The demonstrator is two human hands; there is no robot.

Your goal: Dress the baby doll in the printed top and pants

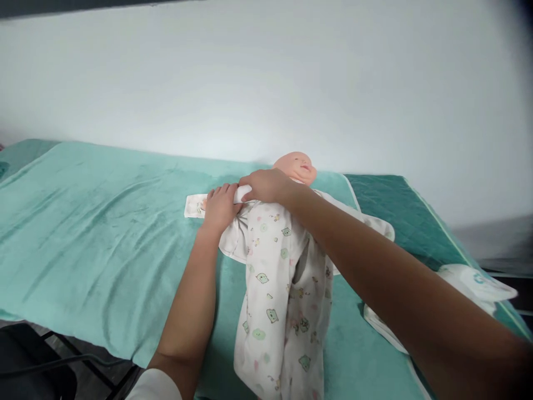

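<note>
A baby doll (pixel 287 162) lies on its back, its head toward the wall. A white baby romper (pixel 268 289) printed with small green and pink figures covers its body and legs. Stretched out to the left is one sleeve (pixel 194 206) of the romper. My left hand (pixel 222 206) is closed around this sleeve near its outer end. Closer to the doll's shoulder, my right hand (pixel 265 185) grips the same sleeve, fingers bent over it. The doll's arm inside is mostly hidden. The other sleeve (pixel 381 226) extends to the right, partly behind my right forearm.
A light teal blanket (pixel 100 222) with wrinkles covers the bed, over a darker green sheet (pixel 378 194) at the right. White folded cloth items (pixel 474 283) lie near the right edge. A white wall (pixel 250 83) rises behind. A black object (pixel 33 361) stands at lower left.
</note>
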